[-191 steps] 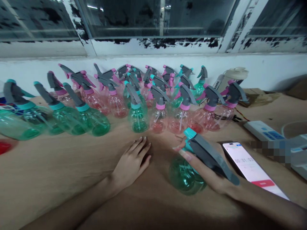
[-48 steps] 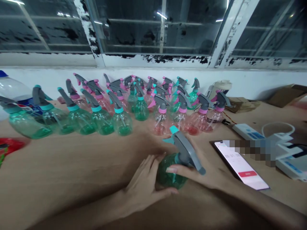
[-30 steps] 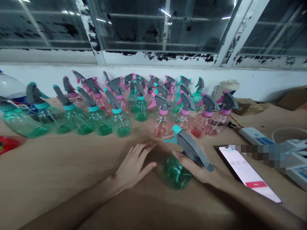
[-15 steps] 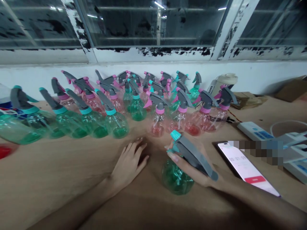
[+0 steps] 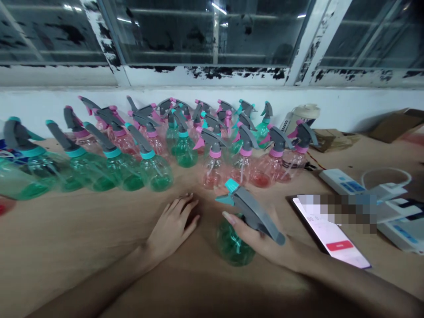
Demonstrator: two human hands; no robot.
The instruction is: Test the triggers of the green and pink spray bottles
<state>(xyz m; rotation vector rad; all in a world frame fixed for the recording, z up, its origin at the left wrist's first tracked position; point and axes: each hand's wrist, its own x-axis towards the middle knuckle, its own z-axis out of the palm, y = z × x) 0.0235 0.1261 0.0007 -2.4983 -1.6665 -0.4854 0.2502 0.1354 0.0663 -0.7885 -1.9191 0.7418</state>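
My right hand (image 5: 276,254) is wrapped round the neck of a green spray bottle (image 5: 233,247) with a grey and turquoise spray head. The thumb lies along the near side, while the other fingers are mostly hidden behind the head. The turquoise trigger points left, free of the thumb. My left hand (image 5: 172,225) rests palm down on the table, left of this bottle, with its fingers loosely stretched and nothing in them. Just beyond it stands a green spray bottle (image 5: 157,172) with a turquoise collar. A pink spray bottle (image 5: 213,170) stands behind the held one.
Several more green and pink spray bottles (image 5: 132,170) stand in rows along the wall. To the right lie a phone (image 5: 339,245) with a lit screen and white power strips (image 5: 341,181). A white cup (image 5: 306,115) and a cardboard box (image 5: 395,126) are farther back.
The whole view has shifted a little, so most things sit farther left. The held bottle's trigger, partly covered by fingers before, now shows clearly. My left hand stays on the table.
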